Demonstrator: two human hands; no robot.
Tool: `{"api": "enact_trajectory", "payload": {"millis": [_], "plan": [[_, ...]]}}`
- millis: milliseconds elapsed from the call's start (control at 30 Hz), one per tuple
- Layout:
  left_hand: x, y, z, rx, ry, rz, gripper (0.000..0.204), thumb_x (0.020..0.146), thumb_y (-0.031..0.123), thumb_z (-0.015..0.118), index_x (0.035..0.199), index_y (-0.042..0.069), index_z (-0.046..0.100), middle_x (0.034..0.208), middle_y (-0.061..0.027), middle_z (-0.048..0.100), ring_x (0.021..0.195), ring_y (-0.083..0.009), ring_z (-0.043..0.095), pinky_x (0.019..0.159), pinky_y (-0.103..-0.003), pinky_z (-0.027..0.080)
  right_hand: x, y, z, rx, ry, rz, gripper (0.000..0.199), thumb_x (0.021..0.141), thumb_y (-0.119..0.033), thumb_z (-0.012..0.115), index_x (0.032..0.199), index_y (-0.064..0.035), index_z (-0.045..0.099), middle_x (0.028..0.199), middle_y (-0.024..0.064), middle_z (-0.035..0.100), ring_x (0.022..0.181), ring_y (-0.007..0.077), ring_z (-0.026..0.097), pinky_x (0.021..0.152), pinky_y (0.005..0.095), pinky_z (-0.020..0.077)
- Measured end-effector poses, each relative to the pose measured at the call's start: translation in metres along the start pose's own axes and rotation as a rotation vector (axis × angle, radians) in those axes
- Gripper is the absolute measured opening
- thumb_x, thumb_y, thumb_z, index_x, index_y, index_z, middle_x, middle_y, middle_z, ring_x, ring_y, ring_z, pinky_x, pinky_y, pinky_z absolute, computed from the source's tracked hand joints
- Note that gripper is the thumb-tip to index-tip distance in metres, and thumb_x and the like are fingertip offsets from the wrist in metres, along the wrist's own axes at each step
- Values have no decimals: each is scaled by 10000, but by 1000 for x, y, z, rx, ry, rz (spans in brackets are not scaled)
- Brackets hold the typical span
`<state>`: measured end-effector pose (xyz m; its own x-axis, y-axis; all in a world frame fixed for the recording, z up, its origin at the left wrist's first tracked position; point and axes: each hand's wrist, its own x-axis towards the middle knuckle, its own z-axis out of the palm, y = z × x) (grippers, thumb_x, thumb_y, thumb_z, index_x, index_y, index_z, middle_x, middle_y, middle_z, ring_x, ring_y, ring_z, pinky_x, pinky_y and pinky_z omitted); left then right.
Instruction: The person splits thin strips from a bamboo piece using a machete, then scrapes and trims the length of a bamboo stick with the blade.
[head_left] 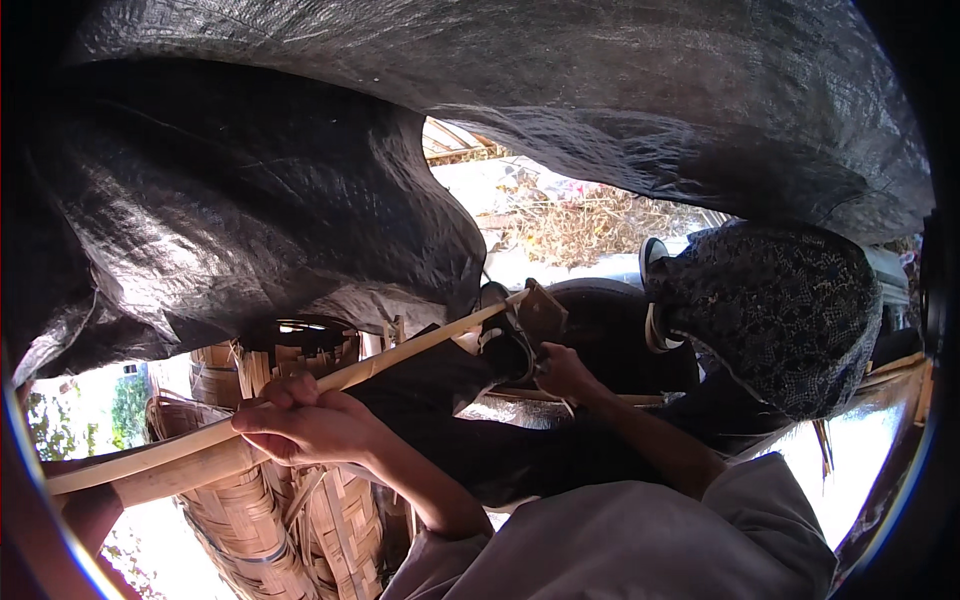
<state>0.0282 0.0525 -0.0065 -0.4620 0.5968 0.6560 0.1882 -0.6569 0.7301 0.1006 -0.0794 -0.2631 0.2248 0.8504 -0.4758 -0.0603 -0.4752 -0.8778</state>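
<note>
**Both hands on a bamboo strip**

Left hand (pixel 310 425) fingers clamp the long pale bamboo strip (pixel 400 355); right hand (pixel 565 372) fingers close around its far end beside a blade (pixel 540 312). Woven baskets (pixel 250 520) stand below, black tarp (pixel 300 200) overhead.

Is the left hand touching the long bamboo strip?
Touching. The head view shows the left hand with its fingers curled over the long bamboo strip.

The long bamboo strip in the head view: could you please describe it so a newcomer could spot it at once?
Under the big black tarpaulin, in front of the woven bamboo baskets, a pale strip runs diagonally. The left hand grips it and the right hand meets its upper end. Unlike the basket weave, it is single, long and smooth.
</note>
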Motion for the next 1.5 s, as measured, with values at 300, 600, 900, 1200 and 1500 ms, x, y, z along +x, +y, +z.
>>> {"api": "enact_trajectory", "payload": {"millis": [300, 600, 900, 1200, 1500], "plan": [[8, 3, -10, -4, -5, -151, 398, 920, 418, 345, 671, 109, 352, 526, 21, 316, 447, -57, 296, 413, -183, 244, -18, -64, 11, 119, -140, -325, 289, 683, -71, 615, 930, 12, 490, 733, 228, 568, 799, 432, 535, 626, 386, 456], [17, -1, -31, -81, 38, -150, 405, 933, 381, 317, 605, 149, 271, 542, 60, 155, 461, -49, 152, 411, -197, 180, 4, 28, 26, 56, -7, -211, 235, 671, -31, 569, 894, 13, 511, 721, 218, 576, 751, 375, 598, 599, 379, 470], [5, 8, -19, -140, -103, -102, 435, 932, 393, 315, 578, 156, 229, 528, 61, 137, 450, -47, 137, 400, -201, 160, 27, 65, -8, -191, -61, 390, 228, 646, -49, 564, 856, 33, 528, 710, 145, 613, 704, 275, 632, 587, 347, 501], [13, 3, -31, -77, 3, -93, 442, 930, 384, 341, 573, 159, 208, 525, 58, 135, 452, -48, 127, 404, -202, 154, 12, 21, 2, -314, 27, 59, 323, 717, -153, 616, 923, 43, 463, 685, 227, 587, 657, 393, 590, 567, 403, 489], [-4, 20, -23, -136, -71, -79, 448, 928, 389, 341, 567, 157, 213, 506, 59, 136, 430, -47, 130, 390, -201, 165, -43, -68, -15, -100, -167, -278, 265, 845, -221, 529, 903, 8, 410, 638, 220, 562, 664, 404, 569, 533, 428, 438]]}}
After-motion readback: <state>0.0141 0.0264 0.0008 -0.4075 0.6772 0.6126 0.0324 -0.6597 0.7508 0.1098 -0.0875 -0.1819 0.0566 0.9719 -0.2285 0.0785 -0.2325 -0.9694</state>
